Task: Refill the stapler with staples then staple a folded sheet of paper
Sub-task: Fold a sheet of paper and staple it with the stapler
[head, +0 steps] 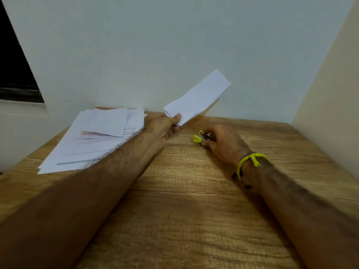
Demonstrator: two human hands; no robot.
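Observation:
My left hand [163,127] pinches one end of a folded white sheet of paper [200,96], which sticks up and to the right above the table. To its right, my right hand [223,144] rests on the wooden table [184,200] and is closed around a small yellow stapler [199,137]. Only the stapler's yellow front end and a bit of dark metal show; the rest is hidden under my fingers. The stapler's jaws point left toward the held end of the paper, a short gap apart from it.
A loose pile of white sheets [97,138], some printed, lies at the back left of the table. A wall [155,45] stands right behind the table, and another wall [334,90] closes the right side. A yellow band [250,161] circles my right wrist.

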